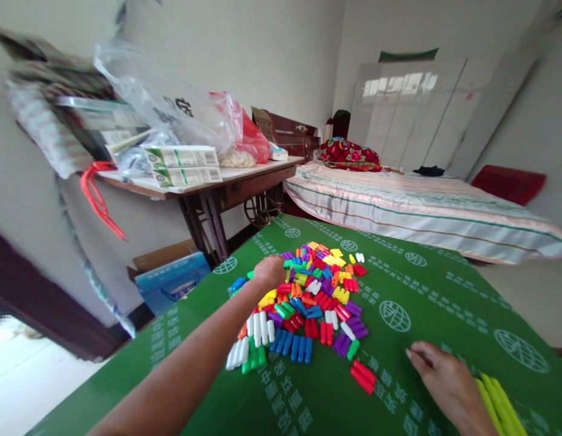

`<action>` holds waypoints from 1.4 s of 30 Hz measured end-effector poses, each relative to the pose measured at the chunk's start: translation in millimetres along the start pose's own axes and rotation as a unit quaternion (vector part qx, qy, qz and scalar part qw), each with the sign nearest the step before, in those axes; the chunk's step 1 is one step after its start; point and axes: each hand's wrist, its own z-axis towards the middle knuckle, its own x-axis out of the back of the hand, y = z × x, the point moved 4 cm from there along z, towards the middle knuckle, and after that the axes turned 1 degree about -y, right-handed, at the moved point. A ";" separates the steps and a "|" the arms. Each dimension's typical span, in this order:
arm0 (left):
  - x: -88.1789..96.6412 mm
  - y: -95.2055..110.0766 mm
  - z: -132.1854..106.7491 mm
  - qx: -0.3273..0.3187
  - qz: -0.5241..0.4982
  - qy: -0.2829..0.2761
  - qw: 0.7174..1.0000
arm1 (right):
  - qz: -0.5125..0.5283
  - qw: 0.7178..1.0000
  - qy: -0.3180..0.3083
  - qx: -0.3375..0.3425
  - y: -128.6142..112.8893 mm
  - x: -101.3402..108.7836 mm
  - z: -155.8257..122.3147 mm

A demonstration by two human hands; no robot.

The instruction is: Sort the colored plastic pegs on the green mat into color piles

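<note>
A heap of small, rounded plastic tube-shaped pieces (323, 301) in many colours lies on the green board (353, 406); several are lined up in rows. My left hand (269, 270) reaches to the far left part of the heap, back turned to me and fingers curled down. What it may be gripping is hidden. My right hand (439, 370) rests low over the board with its fingers curled in, and no piece shows in it. Near it are red pieces (363, 376). Long yellow-green pieces (501, 402) lie beside my right wrist. White pieces (260, 328) and blue pieces (301, 349) form the heap's near edge.
Left of the board stands a sewing-machine table (244, 184) bearing plastic bags (172, 109) and white-green boxes (183, 166). A blue box (174, 281) sits below it. Beyond the board is a bed (399, 203) with a striped cover and a red floral blanket (349, 153).
</note>
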 end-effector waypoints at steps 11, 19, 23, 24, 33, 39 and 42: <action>-23.7 1.3 29.3 0.021 0.064 -0.059 0.996 | -0.011 1.000 -0.006 0.025 -6.4 -2.7 -0.6; -21.1 -3.0 31.2 0.024 0.053 -0.082 0.995 | -0.037 0.999 -0.030 0.007 -9.2 -5.7 0.2; -14.8 -4.8 32.7 0.008 0.025 -0.085 0.996 | -0.037 0.999 -0.023 0.010 -9.9 -6.3 0.7; -12.7 -3.6 32.7 -0.002 0.014 -0.080 0.997 | -0.037 0.999 -0.016 0.012 -10.7 -6.5 0.6; -7.3 27.4 32.9 -0.100 -0.125 -0.024 0.987 | -0.015 0.998 0.026 0.063 -29.1 -3.8 -3.4; -22.1 42.9 30.4 -0.173 -0.227 -0.057 0.957 | -0.015 0.997 0.024 0.067 -35.6 -2.9 -2.8; -28.8 50.8 19.2 -0.212 -0.271 -0.085 0.935 | -0.016 0.998 0.017 0.058 -40.5 -5.7 -2.9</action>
